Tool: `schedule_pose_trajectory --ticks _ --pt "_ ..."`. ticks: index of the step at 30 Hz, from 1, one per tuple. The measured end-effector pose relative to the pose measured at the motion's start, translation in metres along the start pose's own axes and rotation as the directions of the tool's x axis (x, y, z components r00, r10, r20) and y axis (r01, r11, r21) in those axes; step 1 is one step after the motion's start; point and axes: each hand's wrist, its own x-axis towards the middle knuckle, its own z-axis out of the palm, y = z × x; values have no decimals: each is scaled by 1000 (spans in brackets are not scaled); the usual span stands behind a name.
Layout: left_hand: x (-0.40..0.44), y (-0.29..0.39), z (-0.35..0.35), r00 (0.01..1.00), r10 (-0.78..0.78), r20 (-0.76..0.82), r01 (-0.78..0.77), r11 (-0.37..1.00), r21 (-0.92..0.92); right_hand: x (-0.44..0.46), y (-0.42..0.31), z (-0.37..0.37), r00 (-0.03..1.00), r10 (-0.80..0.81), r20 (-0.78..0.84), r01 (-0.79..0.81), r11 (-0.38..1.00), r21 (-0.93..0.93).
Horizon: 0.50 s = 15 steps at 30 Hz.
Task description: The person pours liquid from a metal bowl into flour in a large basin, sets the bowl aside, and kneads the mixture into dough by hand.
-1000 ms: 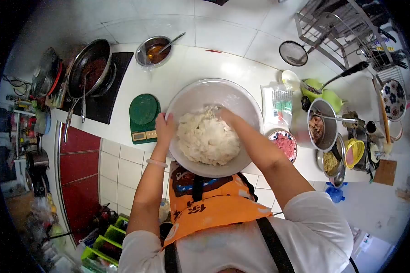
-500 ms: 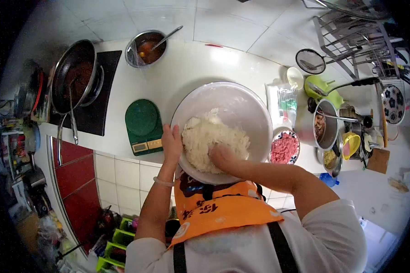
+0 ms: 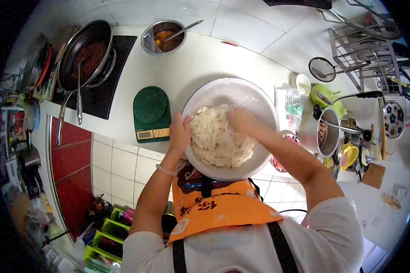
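Note:
A large pale bowl (image 3: 263, 111) stands at the counter's front edge with a lumpy mass of white dough (image 3: 223, 152) in it. At the bowl's left rim is my left hand (image 3: 180, 132), its fingers wrapped over the edge. My right hand (image 3: 238, 122) is inside the bowl at the upper right part of the dough, smeared by motion, so its fingers cannot be made out. To the left of the bowl lies a green kitchen scale (image 3: 151, 111).
A pan (image 3: 85, 57) sits on the black stove (image 3: 118, 68) at left. Behind is a metal bowl (image 3: 174, 43) with a spoon. On the right are a plastic packet (image 3: 288, 109), a partly hidden plate of pink meat (image 3: 278, 164), a pot (image 3: 333, 133) and a green colander (image 3: 335, 98).
My right hand has moved from the dough's lower part to its upper right side. My left hand stays at the left rim. The camera view has shifted somewhat.

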Motion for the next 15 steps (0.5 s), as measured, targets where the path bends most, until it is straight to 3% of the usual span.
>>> schedule_pose_trajectory --ticks 1,3,4,6,7,9,13,15 --pt "0 0 -1 1000 -22 14 22 1000 20 25 11 1 997 57 -45 -53 995 89" --pt "2 3 -1 999 -44 15 44 998 34 104 49 50 913 -258 -316 343 905 252" --pt "2 6 -1 999 -31 -11 31 999 8 109 42 45 912 -268 -311 349 905 244" --pt "4 1 0 999 -33 -40 32 999 -13 123 18 42 976 -95 -196 147 951 271" --pt "5 -2 2 999 -9 -43 10 1000 15 115 6 33 978 -98 -183 147 949 278" --pt "-1 -1 3 999 24 -45 -22 999 39 90 -12 2 991 -127 50 108 952 286" --pt "1 0 0 999 19 -46 -14 996 90 92 -30 26 977 -173 126 161 981 104" --pt "-1 -6 4 1000 20 -21 -18 992 125 64 -32 35 927 -255 274 261 965 15"
